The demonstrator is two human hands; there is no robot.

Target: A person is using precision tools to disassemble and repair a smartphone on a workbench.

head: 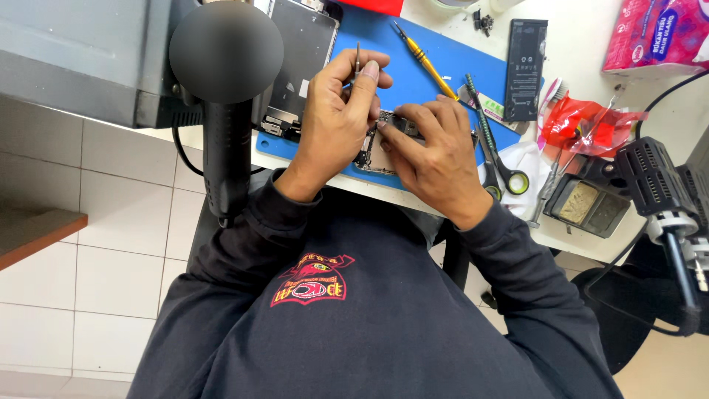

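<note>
An opened phone [378,148] is laid near the front edge of the blue work mat [436,44], and every other place is told from that mat. The phone is pressed down by the right hand [436,159], whose fingers are curled narrowly over its upper end. A thin metal tool [357,60] is pinched upright between the thumb and forefinger of the left hand [336,118], which is held just left of the phone, touching it. A yellow-handled screwdriver [425,59] is seen on the mat's middle, a detached screen panel [299,52] at its left end, and a black battery [526,70] on its right edge. Scissors [493,151] lie across the mat's right side.
</note>
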